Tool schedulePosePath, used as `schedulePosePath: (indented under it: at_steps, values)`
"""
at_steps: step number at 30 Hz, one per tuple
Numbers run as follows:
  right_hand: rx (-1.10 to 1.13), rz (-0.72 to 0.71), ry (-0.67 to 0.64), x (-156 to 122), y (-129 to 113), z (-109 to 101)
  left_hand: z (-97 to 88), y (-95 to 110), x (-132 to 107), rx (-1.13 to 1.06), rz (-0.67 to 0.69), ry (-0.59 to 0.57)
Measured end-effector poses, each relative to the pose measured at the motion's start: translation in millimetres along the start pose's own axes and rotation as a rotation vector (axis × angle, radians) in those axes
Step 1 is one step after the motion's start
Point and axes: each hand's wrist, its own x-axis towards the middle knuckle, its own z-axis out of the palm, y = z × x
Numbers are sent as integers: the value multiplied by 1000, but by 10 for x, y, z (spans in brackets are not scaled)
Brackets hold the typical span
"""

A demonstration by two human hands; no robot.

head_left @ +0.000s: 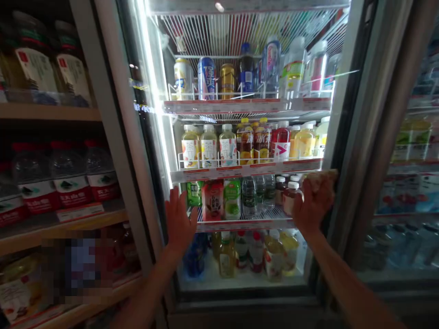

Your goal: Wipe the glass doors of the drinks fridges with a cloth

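Your left hand (180, 219) rests open, fingers spread, on the fridge's glass door (152, 114). Your right hand (312, 205) curls at the door's edge, perhaps gripping a tan patch (320, 179), though that's hard to tell. Drink bottles (209, 146) stand behind the glass.

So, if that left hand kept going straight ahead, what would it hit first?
Most likely the fridge's glass door, since the left hand looks flat against it, though depth is hard to judge. Behind the glass, the nearest item looks like the green carton.
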Motion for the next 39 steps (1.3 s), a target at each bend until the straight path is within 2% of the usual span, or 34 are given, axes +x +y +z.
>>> schedulePosePath:
  at_steps: [2,6,8,10,12,14,16,18,20,22,23,24,25,28,29,30,31,34,35,36,37,39]
  values:
    - [0,9,-25,-2,-7,-9,95,61,55,5,8,12]
    - [75,-220,-132,22,-188,15,267,225,123,31,-29,57]
    - [35,-177,-94,122,-146,49,279,224,122,58,3,41]
    - [-3,-42,-13,215,-112,84,254,184,109,80,56,14]
    - [30,18,14,223,-219,96,226,149,96,89,70,7]
    - [129,-95,-75,143,-456,67,213,139,90,93,52,14]
    - [230,-300,-189,60,-663,23,209,138,90,101,38,16]
    - [266,-408,-218,81,-689,6,198,126,90,111,48,5]
    - [217,-306,-125,223,-549,35,181,101,87,116,66,-16]
    - [137,-83,24,393,-413,87,168,78,85,114,84,-31]
    - [116,-3,68,448,-399,107,166,71,84,114,88,-30]
    - [118,19,75,471,-432,116,166,67,84,114,90,-25]
    - [143,-23,39,461,-504,115,168,65,84,113,91,-17]
    - [257,-346,-154,356,-754,73,165,56,74,106,87,-7]
    - [267,-418,-182,345,-784,62,157,48,67,102,88,-14]
    - [253,-431,-181,363,-775,58,145,38,59,100,94,-22]
    - [217,-380,-154,407,-737,63,132,28,53,99,103,-29]
    - [114,-79,-19,576,-616,101,97,15,80,110,154,-29]
    - [119,-41,-1,598,-626,109,92,19,112,115,174,-19]
    - [149,-65,-13,591,-668,110,90,27,155,120,186,-9]
    - [196,-148,-51,561,-733,106,91,35,208,123,186,2]
    - [298,-407,-164,487,-874,94,96,45,317,126,145,21]
